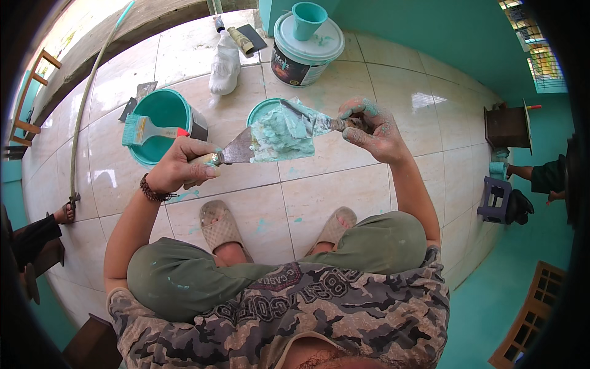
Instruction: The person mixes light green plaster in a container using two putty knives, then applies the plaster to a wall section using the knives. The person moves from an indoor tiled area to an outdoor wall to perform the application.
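Observation:
My left hand [185, 163] grips the handle of a wide metal putty knife [236, 149] heaped with pale turquoise paste [279, 142]. My right hand [362, 129], smeared with the paste, holds a second putty knife [324, 123] by its handle, its coated blade lying over the heap. A round turquoise lid or container [257, 112] is partly hidden behind the paste. Left of that stands an open turquoise bucket [177, 101], with a white-handled, turquoise-bristled brush [157, 131] across its rim.
A lidded bucket [298, 71] topped with a cup [309, 21], a white bottle [224, 64], a roll and dark sheets [253, 38] sit farther back. A long pole [86, 111] lies left. Another person's foot [64, 214] is far left; a co-worker's arm [525, 172] reaches by a stool [495, 200] at right.

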Action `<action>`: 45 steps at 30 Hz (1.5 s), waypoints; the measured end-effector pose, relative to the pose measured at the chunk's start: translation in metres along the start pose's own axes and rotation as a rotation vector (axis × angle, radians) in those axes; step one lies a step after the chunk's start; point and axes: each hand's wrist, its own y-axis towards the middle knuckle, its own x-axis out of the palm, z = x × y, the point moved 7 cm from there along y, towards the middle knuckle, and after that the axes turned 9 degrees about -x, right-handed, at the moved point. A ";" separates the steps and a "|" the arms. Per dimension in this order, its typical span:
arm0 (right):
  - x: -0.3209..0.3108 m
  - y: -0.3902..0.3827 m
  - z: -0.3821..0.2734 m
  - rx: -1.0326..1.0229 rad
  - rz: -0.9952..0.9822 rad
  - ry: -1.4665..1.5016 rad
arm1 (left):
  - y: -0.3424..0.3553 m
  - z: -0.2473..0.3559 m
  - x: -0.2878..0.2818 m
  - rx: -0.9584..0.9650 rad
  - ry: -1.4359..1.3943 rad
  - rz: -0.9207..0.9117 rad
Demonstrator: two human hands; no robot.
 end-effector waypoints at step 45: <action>-0.001 -0.008 -0.002 -0.148 0.019 0.079 | -0.001 0.001 -0.003 0.014 -0.004 0.012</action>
